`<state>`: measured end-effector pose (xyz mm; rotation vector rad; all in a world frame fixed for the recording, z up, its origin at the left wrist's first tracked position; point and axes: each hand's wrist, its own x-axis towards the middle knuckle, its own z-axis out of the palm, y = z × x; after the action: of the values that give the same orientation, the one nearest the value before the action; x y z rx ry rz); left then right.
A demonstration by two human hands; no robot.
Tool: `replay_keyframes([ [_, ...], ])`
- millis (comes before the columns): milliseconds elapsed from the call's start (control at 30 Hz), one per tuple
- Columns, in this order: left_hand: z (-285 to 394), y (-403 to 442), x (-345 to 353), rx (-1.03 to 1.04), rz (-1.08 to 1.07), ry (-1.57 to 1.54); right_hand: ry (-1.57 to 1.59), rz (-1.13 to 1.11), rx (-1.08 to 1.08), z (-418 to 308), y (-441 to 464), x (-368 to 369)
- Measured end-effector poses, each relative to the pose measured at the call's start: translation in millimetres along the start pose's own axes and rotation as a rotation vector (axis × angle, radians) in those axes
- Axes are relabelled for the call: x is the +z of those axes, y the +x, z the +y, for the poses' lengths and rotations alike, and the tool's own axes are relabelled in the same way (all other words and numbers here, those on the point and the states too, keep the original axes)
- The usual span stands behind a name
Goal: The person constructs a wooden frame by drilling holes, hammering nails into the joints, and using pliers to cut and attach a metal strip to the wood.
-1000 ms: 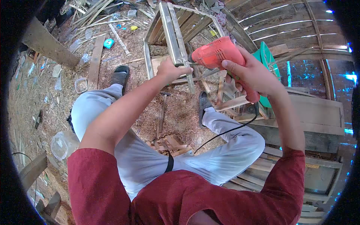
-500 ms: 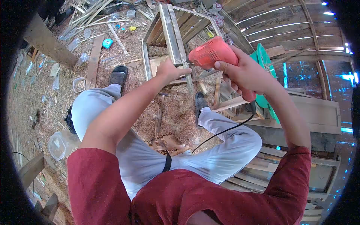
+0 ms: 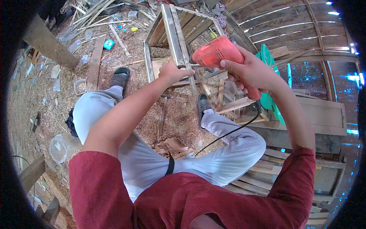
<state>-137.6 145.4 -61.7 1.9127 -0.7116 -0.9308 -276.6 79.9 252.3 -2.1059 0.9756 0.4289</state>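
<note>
My right hand (image 3: 248,70) is wrapped round the grip of a red corded power drill (image 3: 217,52), its nose pointing left at a wooden rail. A wooden frame (image 3: 176,36) made of slats and rails stands in front of me. My left hand (image 3: 173,72) grips the near end of the frame's rails, fingers closed round the wood. The drill's nose is close to the upright strip (image 3: 189,57) beside my left hand; whether the bit touches the wood is hidden. A black cord (image 3: 228,133) runs from the drill's handle down across my leg.
A hammer (image 3: 163,112) lies on the shaving-covered floor between my feet. A teal tape measure (image 3: 109,44) and a plank (image 3: 96,63) are at left. A green plastic chair-like object (image 3: 268,61) and stacked boards (image 3: 316,114) stand at right. Thin strips (image 3: 95,17) are heaped at the back.
The drill and my right hand have shifted very slightly to the right. My left hand stays on the wooden frame.
</note>
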Motion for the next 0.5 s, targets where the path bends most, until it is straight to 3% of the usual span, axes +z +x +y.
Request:
replay_keyframes([
  [500, -2.2, 2.9, 3.1, -0.04, -0.006, 0.077, 0.0, -0.007, -0.02, 8.8, 3.1, -2.8],
])
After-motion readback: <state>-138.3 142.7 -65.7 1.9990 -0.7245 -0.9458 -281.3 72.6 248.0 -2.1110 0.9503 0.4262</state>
